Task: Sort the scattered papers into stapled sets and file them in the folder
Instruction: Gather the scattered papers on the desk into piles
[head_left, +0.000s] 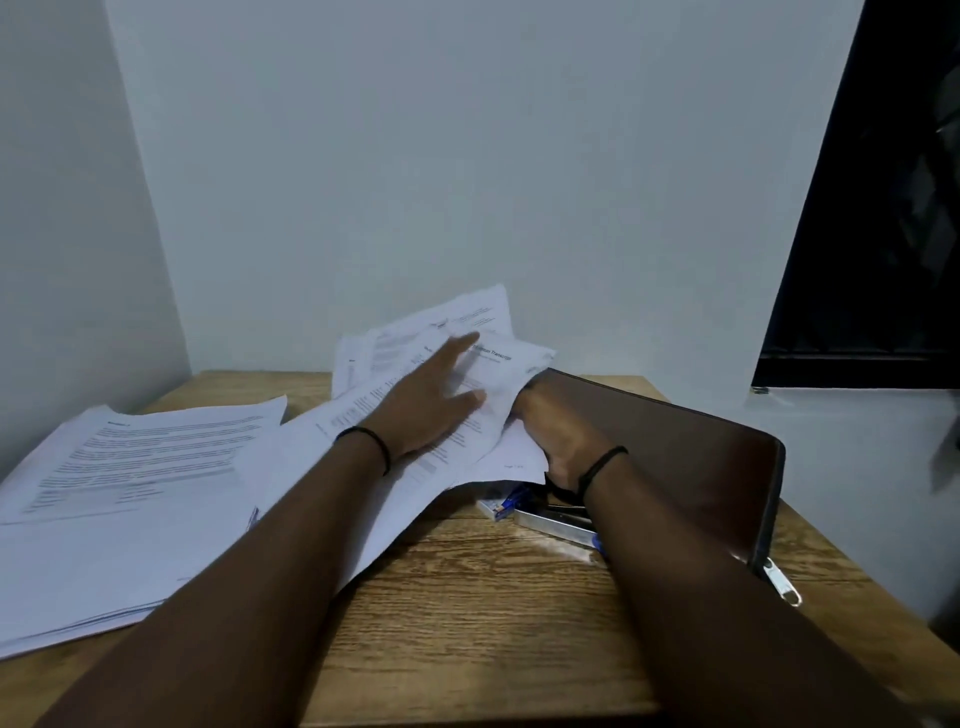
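Observation:
Loose printed papers (488, 358) lie heaped at the back middle of the wooden table (467, 597). My left hand (431, 400) rests flat on top of this heap, fingers spread. My right hand (561, 436) grips the right edge of the same sheets, its fingers tucked under them and hidden. A larger stack of papers (130, 483) lies at the left. The dark brown zip folder (691, 457) lies at the right, partly under my right forearm. A metal stapler (556, 525) and a small staple box (493, 506) sit under the heap's edge.
The table stands in a corner, with pale walls behind and to the left. A dark window (883, 208) is at the upper right. The folder's zip pull (782, 584) hangs near the table's right edge. Bare wood shows at the front middle.

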